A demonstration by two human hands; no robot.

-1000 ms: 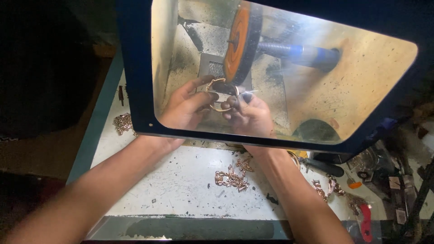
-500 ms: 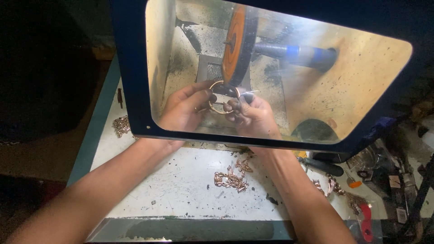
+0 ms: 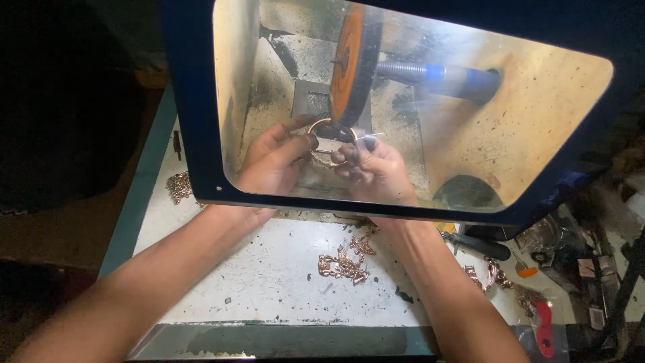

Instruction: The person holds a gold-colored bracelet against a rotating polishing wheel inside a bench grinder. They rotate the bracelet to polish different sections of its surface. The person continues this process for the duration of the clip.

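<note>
Behind a clear shield in a blue frame [image 3: 195,134], my left hand [image 3: 272,161] and my right hand [image 3: 373,171] together pinch a thin metal ring [image 3: 327,128]. The ring sits just below the rim of an orange polishing wheel [image 3: 349,64], which is mounted on a blue-sleeved shaft [image 3: 437,74]. Whether the ring touches the wheel is hard to tell through the shield. Both forearms reach in under the shield's lower edge.
On the white bench top [image 3: 269,275] lies a heap of copper-coloured chain pieces [image 3: 342,265], with another heap [image 3: 180,185] at the left edge. More pieces [image 3: 490,275], a black-handled tool [image 3: 480,245] and a red-handled tool [image 3: 543,326] lie at the right.
Both hands have lifted the ring slightly toward the lower rim of the orange wheel. The view has shifted a little.
</note>
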